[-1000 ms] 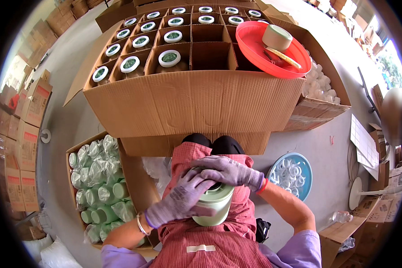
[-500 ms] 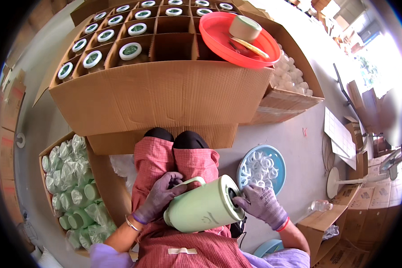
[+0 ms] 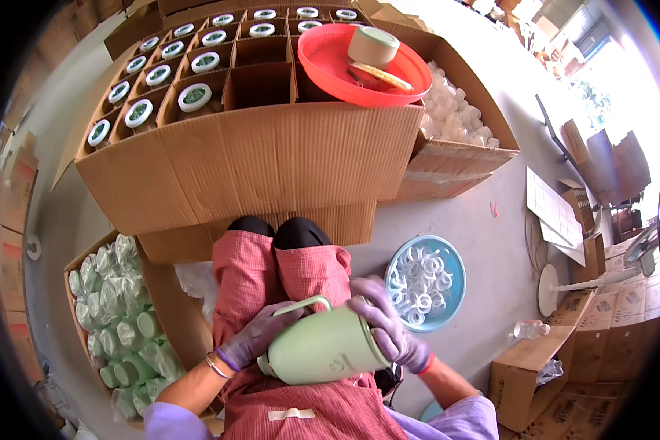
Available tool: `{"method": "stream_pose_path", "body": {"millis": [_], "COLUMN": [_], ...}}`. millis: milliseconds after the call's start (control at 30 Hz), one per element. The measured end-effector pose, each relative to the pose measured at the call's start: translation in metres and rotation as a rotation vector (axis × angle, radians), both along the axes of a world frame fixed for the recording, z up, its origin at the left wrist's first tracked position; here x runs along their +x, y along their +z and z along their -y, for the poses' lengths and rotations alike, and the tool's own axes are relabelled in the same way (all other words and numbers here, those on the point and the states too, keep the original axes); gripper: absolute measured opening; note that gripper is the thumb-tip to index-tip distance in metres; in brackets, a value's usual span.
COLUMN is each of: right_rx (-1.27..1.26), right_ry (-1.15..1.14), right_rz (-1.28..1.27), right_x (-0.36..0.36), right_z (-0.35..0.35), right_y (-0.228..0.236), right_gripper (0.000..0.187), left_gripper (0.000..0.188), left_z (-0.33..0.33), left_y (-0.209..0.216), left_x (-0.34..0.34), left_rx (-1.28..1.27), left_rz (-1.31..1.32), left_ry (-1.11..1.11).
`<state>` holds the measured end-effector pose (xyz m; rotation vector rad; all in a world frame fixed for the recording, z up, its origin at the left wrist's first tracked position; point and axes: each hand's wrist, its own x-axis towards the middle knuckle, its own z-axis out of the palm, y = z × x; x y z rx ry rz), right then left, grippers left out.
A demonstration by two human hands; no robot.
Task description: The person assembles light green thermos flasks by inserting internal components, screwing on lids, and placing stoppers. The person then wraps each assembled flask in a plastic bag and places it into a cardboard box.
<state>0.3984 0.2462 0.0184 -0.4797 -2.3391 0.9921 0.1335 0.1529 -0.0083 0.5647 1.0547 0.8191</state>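
Observation:
A pale green jug (image 3: 328, 350) with a loop handle lies on its side across my lap, its open end toward the right. My left hand (image 3: 260, 334), in a purple-grey glove, is closed around the jug near its handle and base. My right hand (image 3: 386, 321), gloved alike and slightly blurred, grips the jug's rim end, fingers over the edge. It covers the mouth, so the inside is hidden. Just beyond it sits a blue basin (image 3: 458, 282) holding several white rings (image 3: 422, 290).
Ahead stands a large divided carton (image 3: 249, 161) with white-rimmed, green-topped containers. A red basin (image 3: 319, 62) with a pale round piece rests on its corner, beside a box of translucent parts (image 3: 458, 117). At left, a carton holds green jugs (image 3: 128, 334), some bagged. A clear bottle (image 3: 529, 330) lies right.
My right hand has moved from the black part at the jug's mouth to grip over the rim. The jug has turned slightly, hiding its mouth, and the view has shifted.

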Motion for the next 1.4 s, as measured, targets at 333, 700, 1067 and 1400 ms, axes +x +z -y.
{"method": "stream_pose_path", "body": {"millis": [333, 700, 1067, 1400], "right_rx": [0.235, -0.13, -0.913, -0.184], "right_ry": [-0.384, -0.243, -0.306, 0.162], "right_rz": [-0.26, -0.268, -0.276, -0.15], "right_x": [-0.045, -0.051, -0.077, -0.072], "right_z": [-0.026, -0.04, -0.031, -0.051], "right_y": [0.001, 0.023, 0.02, 0.048], "right_gripper": [0.047, 0.07, 0.09, 0.106], "left_gripper": [0.025, 0.019, 0.013, 0.029], "left_z": [-0.032, -0.032, -0.05, -0.036], "left_y": [0.065, 0.058, 0.067, 0.052], "left_x": [-0.033, -0.055, -0.041, -0.065], "left_rx": [0.564, 0.401, 1.166, 0.712], "left_rz": [-0.47, -0.506, -0.965, -0.771], "left_ry": [0.269, 0.21, 0.29, 0.245]}}
